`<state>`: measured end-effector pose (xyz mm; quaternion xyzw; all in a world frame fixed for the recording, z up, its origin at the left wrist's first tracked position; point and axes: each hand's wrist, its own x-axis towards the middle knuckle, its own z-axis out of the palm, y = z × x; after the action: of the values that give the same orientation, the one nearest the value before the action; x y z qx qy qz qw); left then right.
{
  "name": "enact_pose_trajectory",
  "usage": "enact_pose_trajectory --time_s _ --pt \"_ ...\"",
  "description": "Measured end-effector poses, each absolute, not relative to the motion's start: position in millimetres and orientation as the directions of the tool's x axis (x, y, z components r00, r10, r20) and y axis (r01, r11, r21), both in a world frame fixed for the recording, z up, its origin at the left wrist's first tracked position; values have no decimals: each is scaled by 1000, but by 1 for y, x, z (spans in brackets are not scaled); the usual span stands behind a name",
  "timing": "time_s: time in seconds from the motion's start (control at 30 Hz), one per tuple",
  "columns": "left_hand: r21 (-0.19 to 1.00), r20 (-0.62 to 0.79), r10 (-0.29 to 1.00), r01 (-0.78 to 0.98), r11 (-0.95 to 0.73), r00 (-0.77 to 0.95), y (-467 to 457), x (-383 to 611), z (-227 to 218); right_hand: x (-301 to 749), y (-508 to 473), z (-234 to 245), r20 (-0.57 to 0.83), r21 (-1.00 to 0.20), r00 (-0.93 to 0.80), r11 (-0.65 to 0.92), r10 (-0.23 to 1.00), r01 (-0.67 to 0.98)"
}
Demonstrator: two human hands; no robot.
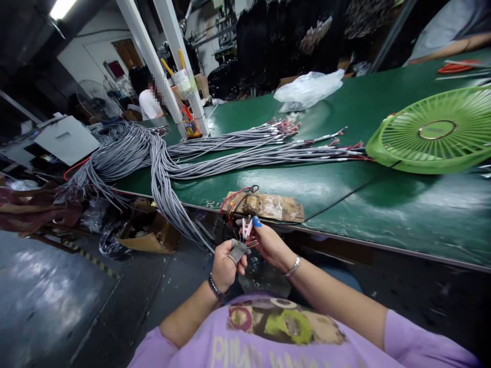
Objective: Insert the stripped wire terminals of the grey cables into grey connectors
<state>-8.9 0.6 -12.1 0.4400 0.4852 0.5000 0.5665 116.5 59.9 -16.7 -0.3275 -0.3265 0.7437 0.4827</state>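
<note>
My left hand (225, 266), a grey cover on its thumb, is closed round a bunch of thin coloured wires (251, 243) whose ends stick out to the right. Close beside it, my right hand (270, 245) has blue wrapping on a fingertip and is pinched at a small pale pink clip-like piece (246, 228). What else its fingers hold is hidden. Just beyond both hands, a worn wooden block (274, 206) with clear tape and a red and black lead lies at the table edge.
Bundles of grey cables (161, 156) lie across the green table (383, 214), some hanging over its edge. A green fan (433, 130) stands right; a plastic bag (309, 89) lies behind. White posts hold a tool cup (184, 84). A cardboard box (148, 237) sits below. Other people are farther back.
</note>
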Motion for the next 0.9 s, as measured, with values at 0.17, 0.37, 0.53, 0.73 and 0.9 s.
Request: enact_pose_trajectory --time_s 0.17,0.37,0.53,0.73,0.9 --pt "985 -154 988 -71 156 32 1 -7 -16 112 64 -16 -244 -667 -363 -427 899 -611" --pt "985 -163 986 -50 164 24 0 -7 -19 111 62 -16 -262 -667 -355 -434 897 -606" --pt "986 -158 987 -53 160 35 -9 -12 -15 125 54 -19 -266 -671 -489 -524 831 -525" --pt "980 -171 981 121 159 91 -21 -16 -11 138 40 -13 -222 -870 -611 -438 760 -228" --pt "976 -160 980 170 139 121 -24 -15 -10 138 36 -7 -188 -940 -577 -316 795 -129"
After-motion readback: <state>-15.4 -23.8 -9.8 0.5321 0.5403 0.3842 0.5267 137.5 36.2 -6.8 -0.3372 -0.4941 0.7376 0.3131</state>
